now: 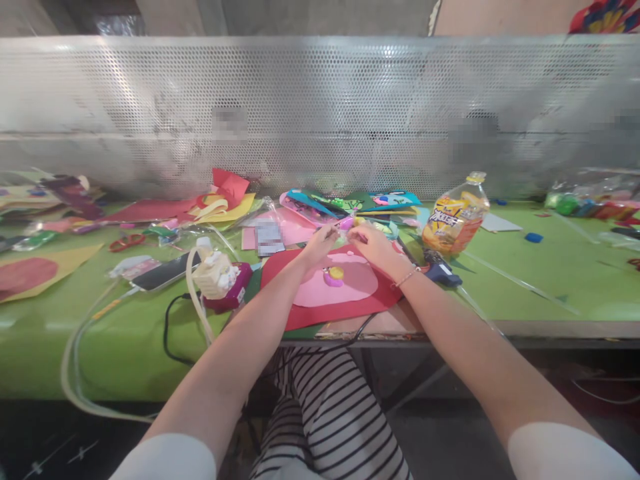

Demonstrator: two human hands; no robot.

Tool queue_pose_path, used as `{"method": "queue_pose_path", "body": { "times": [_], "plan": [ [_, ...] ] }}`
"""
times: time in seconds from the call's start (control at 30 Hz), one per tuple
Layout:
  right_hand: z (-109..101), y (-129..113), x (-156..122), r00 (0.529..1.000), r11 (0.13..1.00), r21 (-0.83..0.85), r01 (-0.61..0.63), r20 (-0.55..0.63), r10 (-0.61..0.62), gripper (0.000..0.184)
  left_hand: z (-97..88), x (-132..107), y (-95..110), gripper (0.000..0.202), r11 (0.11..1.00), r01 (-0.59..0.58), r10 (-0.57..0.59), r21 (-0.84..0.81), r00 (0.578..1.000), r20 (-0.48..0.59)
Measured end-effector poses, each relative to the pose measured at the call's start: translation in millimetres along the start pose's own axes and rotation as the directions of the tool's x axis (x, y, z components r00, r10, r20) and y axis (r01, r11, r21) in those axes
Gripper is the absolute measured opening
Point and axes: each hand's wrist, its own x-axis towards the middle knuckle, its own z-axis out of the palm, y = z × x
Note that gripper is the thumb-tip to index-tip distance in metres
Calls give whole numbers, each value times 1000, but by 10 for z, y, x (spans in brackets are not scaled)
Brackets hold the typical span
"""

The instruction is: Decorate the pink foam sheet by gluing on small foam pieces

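Observation:
Over the far edge of a pink felt-like piece (pixel 360 291), my left hand (pixel 321 243) and my right hand (pixel 369 241) are close together. The fingertips of both are drawn in, and what they hold is too small and blurred to name. A pale, see-through bit (pixel 343 236) shows between them. The pink piece lies on a larger red sheet (pixel 300 319). On the pink piece sits a small yellow and purple shape (pixel 335 275). Just beyond my fingers is a purple item (pixel 347 223). A dark blue glue gun (pixel 443 272) lies to the right of my right wrist.
A cut plastic bottle (pixel 456 217) stands right of the red sheet. To the left are a power adapter (pixel 219 275) with cables, a phone (pixel 167 272) and red-handled scissors (pixel 127 243). Coloured sheets (pixel 395 200) lie at the back, before a perforated metal panel (pixel 320 113).

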Motion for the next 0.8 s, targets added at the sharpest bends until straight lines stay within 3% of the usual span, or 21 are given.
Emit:
{"method": "queue_pose_path", "body": {
  "times": [0.1, 0.33, 0.5, 0.8],
  "plan": [
    [-12, 14, 7, 1000, 1000, 3, 16, 1, -16, 15, 21, 15, -53, 12, 1000, -1, 1, 8, 1000, 16],
    [40, 136, 19, 980, 980, 23, 196, -52, -195, 16, 62, 15, -44, 13, 998, 14, -13, -53, 1000, 26],
    [101, 184, 12, 974, 975, 34, 218, -67, -215, 19, 114, -42, 78, 17, 978, -6, 30, -208, 993, 114],
    [113, 141, 13, 982, 985, 26, 173, -88, -170, 17, 88, -14, 77, 22, 973, -25, 51, -230, 993, 108]
  ]
}}
